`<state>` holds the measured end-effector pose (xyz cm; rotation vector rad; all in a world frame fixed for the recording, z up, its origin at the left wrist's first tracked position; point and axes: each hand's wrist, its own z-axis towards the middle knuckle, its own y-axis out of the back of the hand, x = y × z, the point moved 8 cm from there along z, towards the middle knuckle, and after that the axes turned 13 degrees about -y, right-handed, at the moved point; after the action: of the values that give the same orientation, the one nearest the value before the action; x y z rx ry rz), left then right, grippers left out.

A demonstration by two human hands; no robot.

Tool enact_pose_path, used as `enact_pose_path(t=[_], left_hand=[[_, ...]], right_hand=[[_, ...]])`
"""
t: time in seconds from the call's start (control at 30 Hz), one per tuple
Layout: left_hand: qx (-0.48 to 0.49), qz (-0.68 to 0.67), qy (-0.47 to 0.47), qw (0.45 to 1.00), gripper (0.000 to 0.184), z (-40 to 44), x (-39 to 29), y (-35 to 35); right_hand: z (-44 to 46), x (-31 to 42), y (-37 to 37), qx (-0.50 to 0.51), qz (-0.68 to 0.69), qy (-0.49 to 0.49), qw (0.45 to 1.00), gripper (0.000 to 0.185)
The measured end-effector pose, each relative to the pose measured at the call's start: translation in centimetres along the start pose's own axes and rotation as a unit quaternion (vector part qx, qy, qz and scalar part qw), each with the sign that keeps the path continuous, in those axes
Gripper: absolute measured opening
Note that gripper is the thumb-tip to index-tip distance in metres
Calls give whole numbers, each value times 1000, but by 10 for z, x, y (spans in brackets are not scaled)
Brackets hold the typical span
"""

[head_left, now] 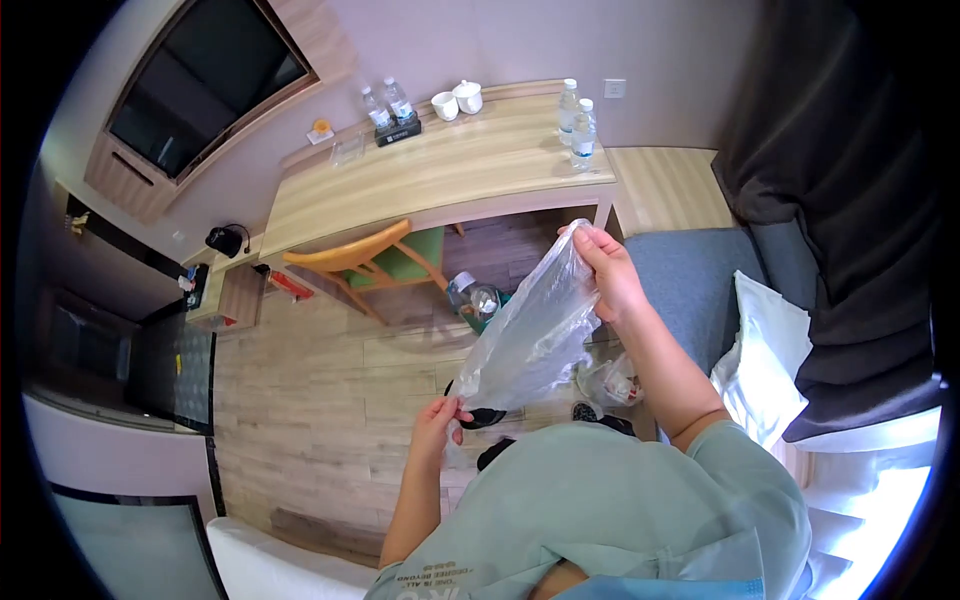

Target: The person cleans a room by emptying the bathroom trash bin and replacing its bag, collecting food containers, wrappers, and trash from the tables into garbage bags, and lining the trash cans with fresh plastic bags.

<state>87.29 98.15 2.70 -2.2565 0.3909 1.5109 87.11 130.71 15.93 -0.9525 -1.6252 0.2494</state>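
A clear, crinkled plastic bag (530, 325) is stretched diagonally between my two hands in the head view. My right hand (608, 268) pinches its upper end, near the front edge of the desk. The lower end is gripped by my left hand (440, 425), with a short piece of plastic hanging below the fingers. Behind the bag, a green bin (478, 318) with empty clear bottles (470, 292) in it is partly hidden. A tied-looking white plastic bag (612, 382) with things inside rests on the floor below my right forearm.
A wooden desk (450, 165) holds water bottles (583, 135), white cups (445, 105) and a black box (398, 132). A chair (385, 262) stands before it. At the right are a grey sofa (680, 290), a white pillow (765, 350) and dark curtains (850, 200).
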Motion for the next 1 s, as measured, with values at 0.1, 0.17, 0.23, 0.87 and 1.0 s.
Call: enact_pose_path(t=[0.1, 0.17, 0.23, 0.87, 1.0], left_hand=[[-91, 20, -34, 995, 29, 3, 3, 28], [-117, 9, -75, 990, 29, 9, -33, 24], [-82, -11, -172, 982, 35, 21, -86, 1], [91, 29, -204, 974, 18, 49, -134, -101], [102, 89, -180, 974, 18, 47, -140, -104]], right_hand=[[-6, -5, -18, 54, -56, -42, 996, 20], [-10, -11, -32, 127, -119, -46, 984, 27], [-13, -20, -43, 167, -164, -68, 970, 29], [-7, 16, 0, 27, -419, 79, 904, 54], [-72, 34, -89, 77, -701, 382, 597, 100]])
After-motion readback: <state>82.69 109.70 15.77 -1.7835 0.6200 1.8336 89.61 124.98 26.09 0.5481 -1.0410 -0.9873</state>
